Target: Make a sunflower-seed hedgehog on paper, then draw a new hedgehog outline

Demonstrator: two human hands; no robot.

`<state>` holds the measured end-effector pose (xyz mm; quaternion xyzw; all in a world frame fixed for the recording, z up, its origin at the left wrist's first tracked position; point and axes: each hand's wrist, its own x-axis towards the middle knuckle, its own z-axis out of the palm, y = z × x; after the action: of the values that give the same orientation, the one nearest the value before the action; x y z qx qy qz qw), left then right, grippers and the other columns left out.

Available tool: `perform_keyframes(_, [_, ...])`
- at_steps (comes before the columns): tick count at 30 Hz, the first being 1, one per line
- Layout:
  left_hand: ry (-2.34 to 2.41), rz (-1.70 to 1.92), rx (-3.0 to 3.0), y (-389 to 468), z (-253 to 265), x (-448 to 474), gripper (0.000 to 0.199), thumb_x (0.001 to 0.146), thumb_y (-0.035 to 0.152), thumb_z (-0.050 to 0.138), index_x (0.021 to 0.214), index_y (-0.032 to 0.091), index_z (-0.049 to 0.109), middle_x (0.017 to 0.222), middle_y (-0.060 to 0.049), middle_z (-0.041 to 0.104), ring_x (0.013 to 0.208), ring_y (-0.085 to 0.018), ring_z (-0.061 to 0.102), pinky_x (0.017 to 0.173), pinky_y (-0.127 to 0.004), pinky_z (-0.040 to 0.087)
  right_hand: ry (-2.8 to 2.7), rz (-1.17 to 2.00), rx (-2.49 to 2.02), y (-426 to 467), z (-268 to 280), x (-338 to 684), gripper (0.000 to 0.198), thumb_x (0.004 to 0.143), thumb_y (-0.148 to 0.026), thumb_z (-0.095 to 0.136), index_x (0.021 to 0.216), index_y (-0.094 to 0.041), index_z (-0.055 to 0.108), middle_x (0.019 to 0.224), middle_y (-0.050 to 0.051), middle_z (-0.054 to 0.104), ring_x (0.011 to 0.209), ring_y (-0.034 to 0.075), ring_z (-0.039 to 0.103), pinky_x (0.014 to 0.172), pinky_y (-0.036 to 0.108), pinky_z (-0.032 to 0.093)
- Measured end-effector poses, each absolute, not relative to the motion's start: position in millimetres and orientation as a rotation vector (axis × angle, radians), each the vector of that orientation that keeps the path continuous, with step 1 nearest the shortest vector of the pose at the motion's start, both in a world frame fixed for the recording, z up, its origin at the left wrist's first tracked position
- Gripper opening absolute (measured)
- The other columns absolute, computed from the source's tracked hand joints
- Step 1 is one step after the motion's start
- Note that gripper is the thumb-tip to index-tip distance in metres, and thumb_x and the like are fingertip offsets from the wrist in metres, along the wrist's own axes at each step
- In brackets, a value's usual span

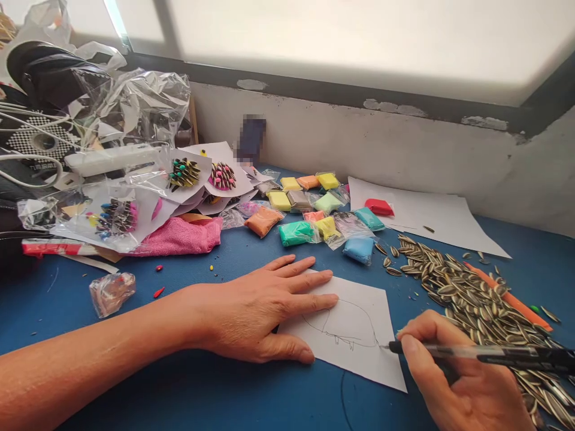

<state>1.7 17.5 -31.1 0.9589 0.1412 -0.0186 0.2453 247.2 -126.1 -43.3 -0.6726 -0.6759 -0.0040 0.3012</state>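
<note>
My left hand (pixel 265 308) lies flat with its fingers spread over the left part of a small white sheet of paper (pixel 372 371). On that sheet is a thin line drawing (pixel 354 323) of a rounded body with short legs; my fingers cover some of its left side. A pen (pixel 453 352) with a clear barrel and black grip is pinched in my right hand (pixel 467 377). Its tip meets the paper, or is very close to it, at the right end of the drawing. Striped sunflower seeds (pixel 462 293) lie in a heap beyond and beside my right hand.
Wrapped clay packets (pixel 296 233) in several colours lie behind the paper. White sheets (pixel 431 209) hold a red packet (pixel 380 208). An orange strip (pixel 512 299) crosses the seeds. At left are seed-decorated papers (pixel 184 173), a pink towel (pixel 179 236) and crumpled plastic (pixel 112 293).
</note>
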Motion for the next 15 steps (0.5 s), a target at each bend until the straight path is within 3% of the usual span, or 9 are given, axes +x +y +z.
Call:
perform_keyframes(8, [0.352,0.039,2.606,18.0,-33.8,1.0,0.074,0.097,0.060,0.060,0.160,0.028,0.037,0.168,-0.006,0.023,0.157,-0.039,0.010,0.126,-0.062,0.007,-1.778,-0.017,-1.776,-122.0,-44.5,245.3,0.026,0.091,-0.030,0.050,0.066,-0.027,0.056,0.054,-0.006,0.054,0.042,0.011,0.051,0.040,0.022,0.037])
perform_keyframes(15, [0.354,0.017,2.586,18.5,-33.2,0.9,0.075,0.096,0.060,0.061,0.160,0.029,0.037,0.168,-0.005,0.023,0.157,-0.038,0.009,0.126,-0.061,0.008,-1.675,-0.011,-1.816,-124.7,-39.7,238.9,0.029,0.088,-0.032,0.049,0.061,-0.027,0.056,0.050,-0.006,0.051,0.039,0.011,0.048,0.039,0.025,0.035])
